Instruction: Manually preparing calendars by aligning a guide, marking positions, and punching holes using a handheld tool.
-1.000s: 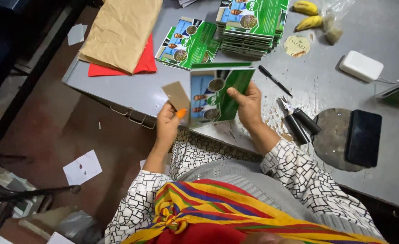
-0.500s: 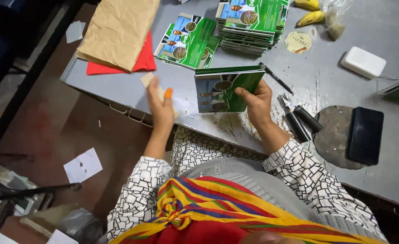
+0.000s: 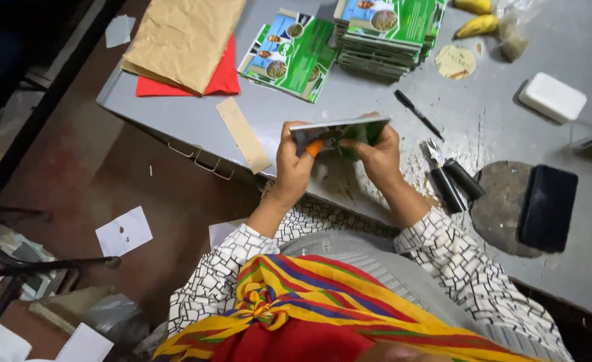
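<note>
1. Over the near edge of the grey desk [image 3: 376, 100], both hands hold one green printed booklet [image 3: 339, 131] tilted almost edge-on to the camera.
2. Left hand [image 3: 292, 164]: its grip is closed on the booklet's left end, thumb on top, with an orange cap on one fingertip.
3. Right hand [image 3: 376, 157]: its grip is closed on the booklet's right half, fingers curled over the near face.
4. Just left of the left hand, a tan cardboard strip [image 3: 243, 134] lies flat on the desk, reaching the front edge.
5. Farther back sits a loose fan of green booklets [image 3: 289, 57], and beside it, to the right, a taller stack of the same booklets [image 3: 386, 33].
6. At the desk's far left corner, brown paper [image 3: 182, 37] lies over a red sheet [image 3: 219, 77].
7. Right of the hands lie a black pen [image 3: 418, 114], two dark tubes [image 3: 453, 181], and a black phone [image 3: 547, 208] on a round grey mat [image 3: 497, 208].
8. Farther back are a white block [image 3: 552, 97] and bananas [image 3: 475, 17].
</note>
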